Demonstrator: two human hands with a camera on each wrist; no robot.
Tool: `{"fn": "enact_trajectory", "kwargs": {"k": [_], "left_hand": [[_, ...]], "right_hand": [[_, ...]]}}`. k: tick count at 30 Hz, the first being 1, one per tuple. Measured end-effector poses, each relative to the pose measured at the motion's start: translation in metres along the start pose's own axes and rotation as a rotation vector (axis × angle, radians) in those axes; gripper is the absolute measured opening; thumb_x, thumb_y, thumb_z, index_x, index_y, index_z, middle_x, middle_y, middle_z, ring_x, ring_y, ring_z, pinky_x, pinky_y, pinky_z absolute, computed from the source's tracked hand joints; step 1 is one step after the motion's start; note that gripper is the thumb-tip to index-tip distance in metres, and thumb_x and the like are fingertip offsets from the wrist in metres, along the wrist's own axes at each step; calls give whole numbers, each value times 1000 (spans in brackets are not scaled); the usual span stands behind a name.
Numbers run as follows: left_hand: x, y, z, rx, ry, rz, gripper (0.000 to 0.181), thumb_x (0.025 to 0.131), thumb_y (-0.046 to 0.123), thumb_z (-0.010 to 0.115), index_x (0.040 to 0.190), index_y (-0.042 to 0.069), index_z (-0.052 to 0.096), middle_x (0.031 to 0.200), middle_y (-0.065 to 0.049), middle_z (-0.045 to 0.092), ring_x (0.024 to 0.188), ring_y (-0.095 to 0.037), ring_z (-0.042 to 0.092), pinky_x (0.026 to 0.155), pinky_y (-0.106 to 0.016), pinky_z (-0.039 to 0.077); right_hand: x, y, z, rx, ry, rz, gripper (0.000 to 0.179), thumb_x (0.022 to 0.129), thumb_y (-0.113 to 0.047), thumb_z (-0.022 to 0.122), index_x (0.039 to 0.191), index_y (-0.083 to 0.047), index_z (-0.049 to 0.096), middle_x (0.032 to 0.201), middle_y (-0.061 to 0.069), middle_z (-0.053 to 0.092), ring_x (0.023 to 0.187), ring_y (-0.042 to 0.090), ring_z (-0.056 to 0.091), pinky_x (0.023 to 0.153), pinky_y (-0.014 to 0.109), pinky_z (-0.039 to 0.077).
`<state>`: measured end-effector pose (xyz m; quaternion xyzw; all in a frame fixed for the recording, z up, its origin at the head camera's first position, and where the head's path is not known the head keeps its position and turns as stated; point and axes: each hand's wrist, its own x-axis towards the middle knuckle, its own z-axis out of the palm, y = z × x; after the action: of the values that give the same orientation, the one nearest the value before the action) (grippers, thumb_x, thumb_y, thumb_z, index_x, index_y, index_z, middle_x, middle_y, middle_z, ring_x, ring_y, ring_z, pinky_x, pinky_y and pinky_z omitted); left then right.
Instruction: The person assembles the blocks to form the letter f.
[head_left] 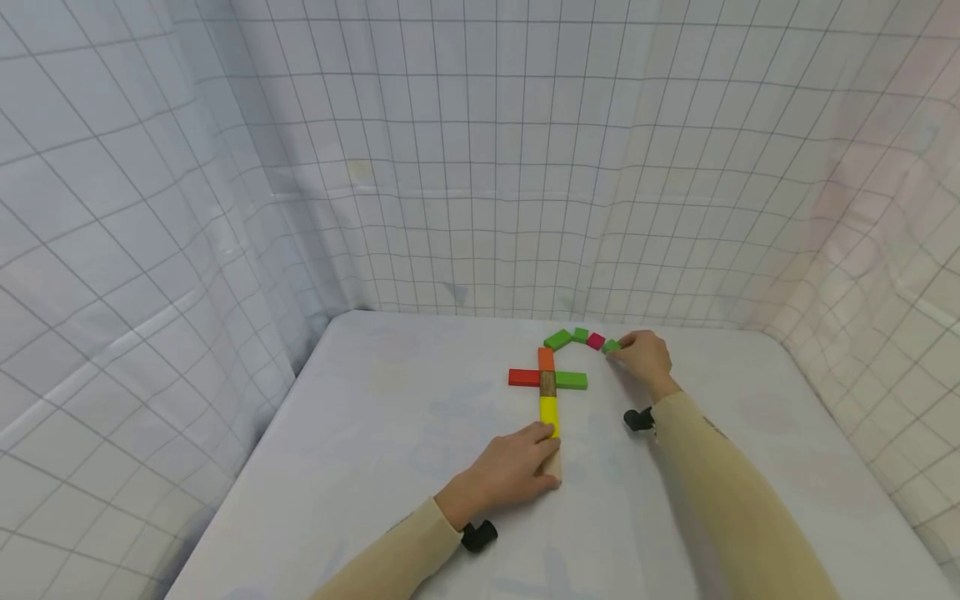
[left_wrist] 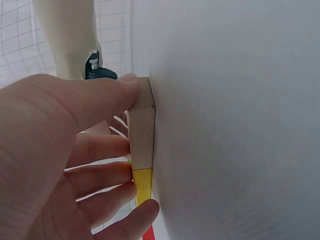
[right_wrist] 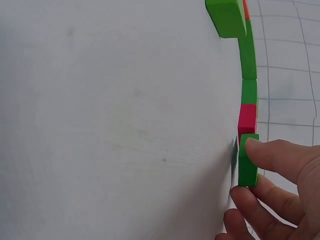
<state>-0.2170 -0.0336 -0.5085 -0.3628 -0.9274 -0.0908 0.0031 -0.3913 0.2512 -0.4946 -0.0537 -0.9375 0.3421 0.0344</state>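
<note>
My right hand (head_left: 643,358) pinches a small green block (right_wrist: 247,165) between thumb and fingers at the right end of a curved row. Touching or close beside it is a crimson block (head_left: 596,341), then a small green block (head_left: 581,334) and a longer green block (head_left: 558,339). My left hand (head_left: 507,469) rests along a plain wooden block (left_wrist: 141,140) and a yellow block (left_wrist: 143,182), its thumb by the wooden block's near end and fingers fairly straight. Those two continue a straight column with a brown block (head_left: 548,383) and an orange block (head_left: 546,359).
Either side of the brown block lie a red block (head_left: 524,377) and a green block (head_left: 572,381), forming a cross. All sit on a white-covered table (head_left: 375,400). Grid-patterned white curtains (head_left: 480,167) surround it at the back and sides. Each wrist carries a black device.
</note>
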Motion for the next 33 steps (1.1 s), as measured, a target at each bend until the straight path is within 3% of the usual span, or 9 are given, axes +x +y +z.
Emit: {"fn": "enact_trajectory", "kwargs": {"k": [25, 33], "left_hand": [[-1, 1, -4, -2, 2, 6, 60, 93, 48, 69, 141, 14, 59, 145, -1, 49, 134, -11, 45, 96, -28, 50], [-1, 1, -3, 5, 6, 15, 59, 93, 48, 69, 140, 13, 59, 145, -1, 50, 133, -11, 45, 96, -28, 49]], "right_hand": [[5, 4, 7, -35, -12, -23, 42, 85, -31, 79, 113, -1, 69, 108, 16, 67, 97, 33, 59, 77, 43, 46], [2, 2, 7, -31, -8, -22, 39, 85, -28, 79, 111, -1, 69, 105, 16, 69, 98, 33, 60, 82, 46, 46]]}}
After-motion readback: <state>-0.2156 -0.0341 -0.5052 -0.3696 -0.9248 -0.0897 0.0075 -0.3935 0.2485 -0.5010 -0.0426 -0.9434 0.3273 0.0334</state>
